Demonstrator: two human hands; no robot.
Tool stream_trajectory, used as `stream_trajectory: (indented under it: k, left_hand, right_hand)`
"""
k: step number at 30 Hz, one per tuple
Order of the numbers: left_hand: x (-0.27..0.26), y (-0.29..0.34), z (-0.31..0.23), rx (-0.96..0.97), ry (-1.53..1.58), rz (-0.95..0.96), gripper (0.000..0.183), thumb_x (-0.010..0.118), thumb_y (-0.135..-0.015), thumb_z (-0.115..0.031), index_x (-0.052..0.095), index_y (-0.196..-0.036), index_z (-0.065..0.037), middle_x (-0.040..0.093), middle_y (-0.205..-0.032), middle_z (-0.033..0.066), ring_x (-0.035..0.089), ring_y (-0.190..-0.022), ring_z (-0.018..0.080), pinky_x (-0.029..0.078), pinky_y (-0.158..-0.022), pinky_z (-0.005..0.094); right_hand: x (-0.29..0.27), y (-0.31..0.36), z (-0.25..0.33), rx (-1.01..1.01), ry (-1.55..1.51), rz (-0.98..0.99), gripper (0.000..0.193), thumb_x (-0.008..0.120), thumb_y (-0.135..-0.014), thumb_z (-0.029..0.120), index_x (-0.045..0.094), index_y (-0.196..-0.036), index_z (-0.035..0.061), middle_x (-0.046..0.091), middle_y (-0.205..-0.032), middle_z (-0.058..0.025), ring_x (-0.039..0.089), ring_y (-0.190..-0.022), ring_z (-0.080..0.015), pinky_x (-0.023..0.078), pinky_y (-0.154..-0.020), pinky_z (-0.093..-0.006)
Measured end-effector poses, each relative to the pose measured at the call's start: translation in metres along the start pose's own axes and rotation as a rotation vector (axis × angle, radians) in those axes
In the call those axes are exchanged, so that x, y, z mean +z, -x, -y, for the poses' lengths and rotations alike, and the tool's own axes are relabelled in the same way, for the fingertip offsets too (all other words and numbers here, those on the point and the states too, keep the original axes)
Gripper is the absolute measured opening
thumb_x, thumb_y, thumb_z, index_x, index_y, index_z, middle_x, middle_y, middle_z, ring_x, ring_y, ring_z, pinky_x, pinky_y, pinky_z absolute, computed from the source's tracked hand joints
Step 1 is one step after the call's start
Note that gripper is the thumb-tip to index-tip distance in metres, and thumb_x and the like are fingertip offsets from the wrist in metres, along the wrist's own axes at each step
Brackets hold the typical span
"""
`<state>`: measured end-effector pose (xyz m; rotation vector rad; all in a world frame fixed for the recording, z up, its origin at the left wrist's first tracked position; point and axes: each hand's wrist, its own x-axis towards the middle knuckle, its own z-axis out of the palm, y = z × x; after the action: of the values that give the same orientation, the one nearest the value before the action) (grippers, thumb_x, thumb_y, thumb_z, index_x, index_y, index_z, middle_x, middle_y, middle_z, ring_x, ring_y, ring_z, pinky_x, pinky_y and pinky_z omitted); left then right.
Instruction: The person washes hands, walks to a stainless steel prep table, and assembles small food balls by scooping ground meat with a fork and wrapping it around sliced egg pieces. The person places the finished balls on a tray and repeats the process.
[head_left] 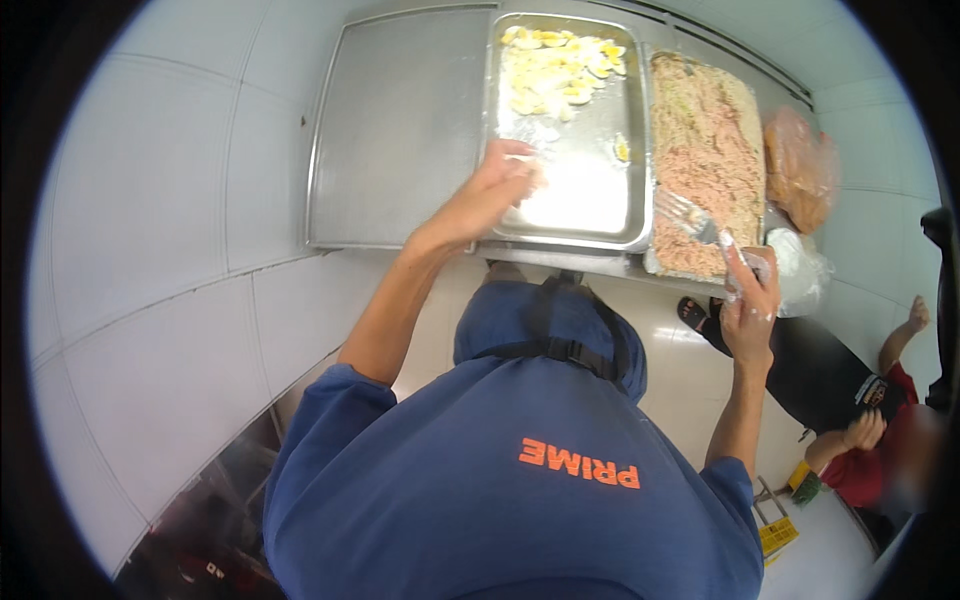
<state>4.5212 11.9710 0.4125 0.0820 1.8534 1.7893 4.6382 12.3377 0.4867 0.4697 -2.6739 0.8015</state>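
A polished, glossy metal tray (600, 190) is being touched by the left hand (495, 190), with light being reflected off its smooth bare floor. Soft, moist-looking egg pieces (555, 70) are being held in it. A shiny metal fork (685, 215) is being gripped by the right hand (748, 310) over a coarse, crumbly rice mixture (705, 150). A brushed, matt steel counter (400, 130) is being shown beside smooth, glossy wall tiles (150, 200). Thin, crinkled plastic bags (800, 170) are being seen nearby.

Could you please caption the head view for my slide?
Left hand reaches into egg tray; right hand holds fork over shredded-food tray.
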Motion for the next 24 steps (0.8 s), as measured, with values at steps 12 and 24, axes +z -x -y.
stream_trajectory:
  k: [12, 24]
  left_hand:
    - [-0.108, 0.040, 0.213, -0.274, -0.505, -0.429, 0.054, 0.072, -0.091, -0.020, 0.052, -0.135, 0.004, 0.068, -0.112, 0.0214, 0.068, -0.102, 0.0320, 0.055, -0.089, 0.0422]
    - [-0.019, -0.131, 0.092, 0.285, -0.501, -0.337, 0.027, 0.068, -0.096, -0.020, 0.072, -0.116, -0.002, 0.072, -0.114, 0.0187, 0.069, -0.099, 0.0297, 0.053, -0.092, 0.0409]
  right_hand:
    - [0.025, 0.012, -0.012, 0.123, -0.083, -0.071, 0.056, 0.051, -0.077, -0.012, 0.068, -0.130, -0.0021, 0.055, -0.095, -0.0175, 0.057, -0.084, -0.0296, 0.048, -0.076, -0.0359]
    - [0.017, 0.031, -0.014, 0.297, -0.055, -0.192, 0.064, 0.045, -0.077, -0.015, 0.065, -0.136, -0.0009, 0.057, -0.097, -0.0158, 0.055, -0.084, -0.0286, 0.047, -0.078, -0.0341]
